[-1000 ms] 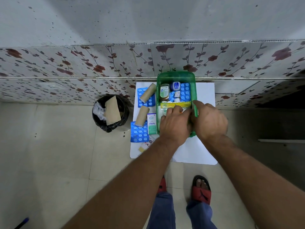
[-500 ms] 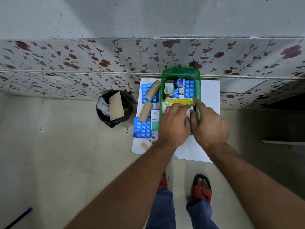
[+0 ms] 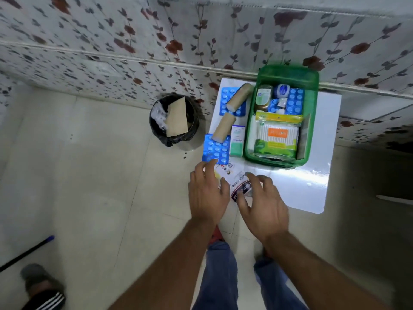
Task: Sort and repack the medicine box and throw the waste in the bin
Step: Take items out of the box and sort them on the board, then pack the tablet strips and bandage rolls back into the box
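Several medicines in green box (image 3: 312,113), cardboard in bin (image 3: 156,128)

flat packet (image 3: 240,186) | "WASHPROOF" partly legible | other labels blurred

Head camera looks steeply down from standing height at floor, white board (image 3: 312,189) and wall.

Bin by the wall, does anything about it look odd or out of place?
A brown cardboard piece stands tilted in the black bin, poking above its rim rather than lying inside. Nothing looks spilled.
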